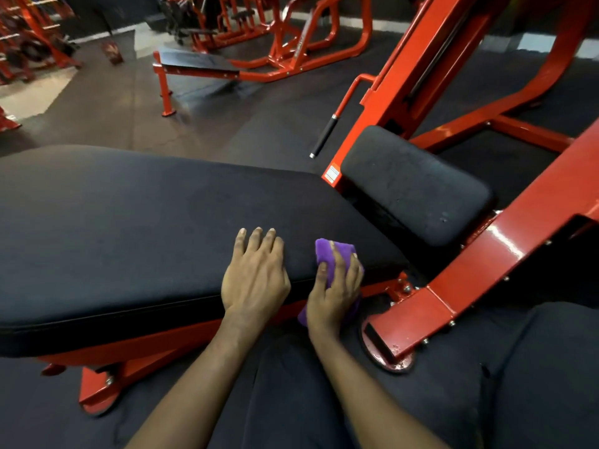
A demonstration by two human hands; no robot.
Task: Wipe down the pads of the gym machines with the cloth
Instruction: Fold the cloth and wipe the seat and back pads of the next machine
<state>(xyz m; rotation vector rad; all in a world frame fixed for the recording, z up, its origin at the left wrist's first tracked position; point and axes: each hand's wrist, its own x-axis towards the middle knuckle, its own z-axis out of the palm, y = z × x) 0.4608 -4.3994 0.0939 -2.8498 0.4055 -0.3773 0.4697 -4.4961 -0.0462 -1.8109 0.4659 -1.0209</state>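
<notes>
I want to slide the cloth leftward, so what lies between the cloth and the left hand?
In the head view, only bare black surface of the large pad separates the left hand from the purple cloth under the right hand.

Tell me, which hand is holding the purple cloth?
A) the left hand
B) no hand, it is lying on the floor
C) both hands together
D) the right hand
D: the right hand is wrapped around the purple cloth at the near edge of the big black pad, while the left hand lies flat and bare on the pad beside it.
</notes>
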